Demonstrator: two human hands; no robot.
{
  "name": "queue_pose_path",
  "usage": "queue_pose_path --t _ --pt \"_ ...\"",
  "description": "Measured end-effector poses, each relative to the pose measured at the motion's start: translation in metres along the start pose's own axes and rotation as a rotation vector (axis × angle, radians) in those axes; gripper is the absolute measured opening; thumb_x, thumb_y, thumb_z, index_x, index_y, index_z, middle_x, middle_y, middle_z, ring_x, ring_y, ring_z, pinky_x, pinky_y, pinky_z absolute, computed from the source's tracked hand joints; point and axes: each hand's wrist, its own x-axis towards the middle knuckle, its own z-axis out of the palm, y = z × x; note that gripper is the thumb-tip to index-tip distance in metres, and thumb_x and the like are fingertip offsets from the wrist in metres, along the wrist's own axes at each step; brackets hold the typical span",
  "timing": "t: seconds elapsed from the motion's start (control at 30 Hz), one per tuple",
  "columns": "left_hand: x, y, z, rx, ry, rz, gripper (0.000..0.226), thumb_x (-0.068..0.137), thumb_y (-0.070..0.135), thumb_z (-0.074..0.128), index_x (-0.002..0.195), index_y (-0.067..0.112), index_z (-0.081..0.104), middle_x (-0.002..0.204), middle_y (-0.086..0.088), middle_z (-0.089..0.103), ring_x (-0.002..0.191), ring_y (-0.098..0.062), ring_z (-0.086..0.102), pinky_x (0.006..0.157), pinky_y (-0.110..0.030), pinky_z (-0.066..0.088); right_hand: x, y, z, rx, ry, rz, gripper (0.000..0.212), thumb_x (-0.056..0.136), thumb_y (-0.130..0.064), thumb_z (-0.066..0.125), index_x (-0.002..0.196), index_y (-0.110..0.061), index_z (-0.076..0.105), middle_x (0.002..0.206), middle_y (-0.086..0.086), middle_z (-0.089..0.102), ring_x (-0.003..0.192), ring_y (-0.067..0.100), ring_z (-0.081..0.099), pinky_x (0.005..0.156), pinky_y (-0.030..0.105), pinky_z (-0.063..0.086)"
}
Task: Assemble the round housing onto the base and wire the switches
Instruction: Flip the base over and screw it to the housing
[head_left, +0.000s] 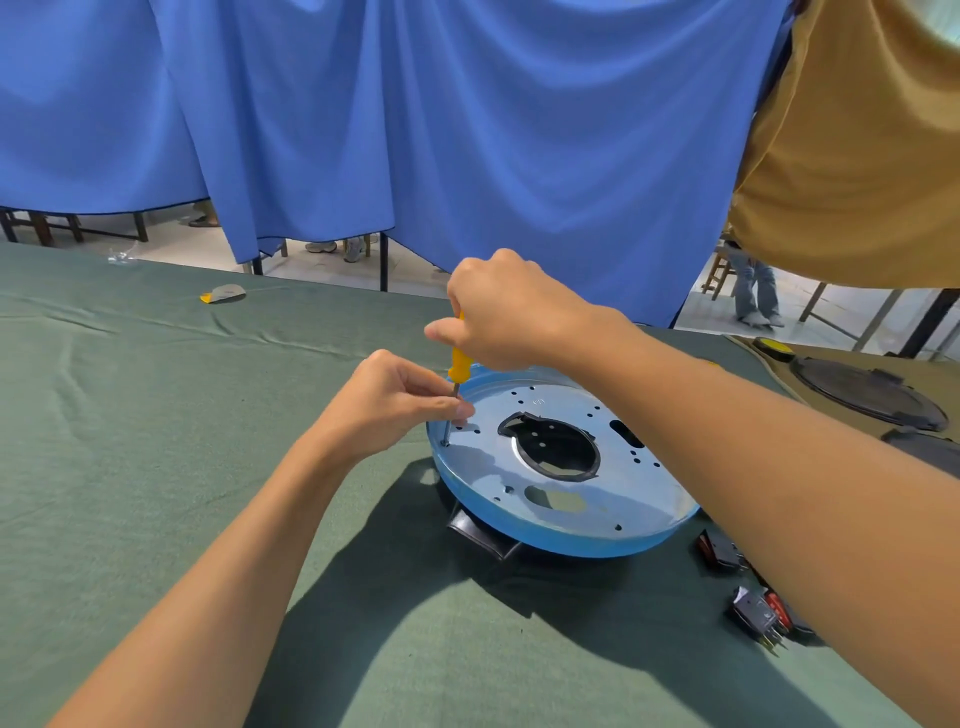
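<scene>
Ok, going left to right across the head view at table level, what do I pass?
Yellow-grey scrap → left hand → yellow screwdriver → round housing → switches → dark round lid. Right hand left out: it overlaps the screwdriver.

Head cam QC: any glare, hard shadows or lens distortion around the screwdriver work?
Head view: strong light throws a dark, sharp-edged shadow on the green cloth in front of the round housing. Head view: its metal face mirrors the blue curtain, no blown-out glare, holes readable. Head view: wide-angle bowing at the edges; screwdriver in focus.
</scene>
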Motion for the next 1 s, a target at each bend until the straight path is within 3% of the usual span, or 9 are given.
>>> queue_pose_path --t 0.13,0.2,0.33,0.5,0.63,0.73,0.83,0.9,1.0 --pt "-0.001 -0.002 -0.003 0.027 -0.046 0.001 0.011 0.087 0.014 0.072 0.082 0.020 0.080 0.086 0.002 0.078 0.097 -0.023 0.070 0.098 -0.044 0.050 -0.003 0.000 -0.001 0.028 -0.067 -0.157 0.014 0.090 -0.032 0.063 0.092 -0.020 0.057 0.085 -0.005 0.047 0.085 0.018 0.047 0.062 0.027 0.036" --pt "-0.002 0.000 -0.003 0.042 -0.089 -0.006 0.012 0.090 0.015 0.069 0.089 0.018 0.080 0.089 0.006 0.078 0.105 -0.023 0.069 0.100 -0.041 0.048 -0.004 0.000 -0.001 0.038 -0.057 -0.180 0.007 0.088 -0.021 0.065 0.086 -0.021 0.058 0.088 -0.004 0.053 0.081 0.015 0.048 0.055 0.022 0.034" --pt "-0.003 0.002 0.002 0.074 -0.012 0.009 0.004 0.081 0.017 0.079 0.083 0.019 0.081 0.082 0.005 0.077 0.088 -0.010 0.070 0.090 -0.044 0.053 -0.003 -0.003 0.000 -0.023 -0.030 -0.052 0.029 0.089 -0.027 0.063 0.071 -0.022 0.040 0.079 0.001 0.039 0.068 0.019 0.046 0.051 0.030 0.033" --pt "0.000 0.000 -0.001 0.116 -0.018 0.049 0.007 0.081 0.013 0.079 0.076 0.017 0.081 0.082 -0.014 0.073 0.075 -0.029 0.056 0.085 -0.054 0.049 -0.005 -0.011 0.000 -0.194 0.050 -0.042 0.041 0.092 -0.039 0.058 0.068 -0.020 0.030 0.071 -0.001 0.031 0.057 0.015 0.028 0.051 0.031 0.022" --pt "0.000 -0.001 -0.006 0.125 -0.108 0.046 0.012 0.089 0.009 0.070 0.086 0.015 0.081 0.089 0.009 0.077 0.105 -0.011 0.068 0.098 -0.032 0.050 -0.001 -0.012 0.000 -0.052 -0.140 -0.121 0.020 0.085 -0.032 0.066 0.092 -0.019 0.052 0.095 0.005 0.053 0.089 0.026 0.054 0.065 0.035 0.045" --pt "-0.001 -0.001 -0.006 0.067 -0.157 0.014 0.014 0.091 0.007 0.068 0.091 0.014 0.079 0.091 0.011 0.077 0.100 -0.005 0.069 0.089 -0.017 0.050 -0.001 -0.012 0.002 -0.044 -0.092 -0.115 0.023 0.084 -0.021 0.065 0.076 -0.022 0.044 0.085 0.002 0.046 0.083 0.025 0.052 0.054 0.031 0.037" --pt "-0.001 -0.003 -0.002 0.093 -0.006 0.018 0.004 0.079 0.016 0.081 0.080 0.020 0.082 0.078 0.001 0.076 0.085 -0.014 0.070 0.082 -0.037 0.053 -0.002 -0.013 0.004 -0.114 -0.007 -0.028 0.039 0.085 -0.026 0.062 0.066 -0.023 0.028 0.074 -0.001 0.034 0.061 0.015 0.034 0.049 0.029 0.022" --pt "-0.001 -0.004 0.000 0.103 0.054 0.048 0.005 0.074 0.020 0.085 0.073 0.023 0.081 0.073 -0.007 0.073 0.072 -0.013 0.061 0.074 -0.040 0.047 -0.002 -0.014 0.003 -0.124 -0.016 0.010 0.038 0.086 -0.030 0.061 0.066 -0.022 0.029 0.073 0.000 0.035 0.060 0.014 0.032 0.048 0.029 0.021" --pt "0.002 -0.004 -0.004 0.162 -0.001 0.066 0.005 0.079 0.022 0.081 0.075 0.023 0.080 0.080 -0.009 0.073 0.091 -0.029 0.064 0.093 -0.048 0.047 0.002 -0.013 -0.003 -0.053 -0.103 -0.032 0.019 0.085 -0.030 0.063 0.078 -0.019 0.050 0.084 0.004 0.052 0.068 0.018 0.053 0.051 0.030 0.039"
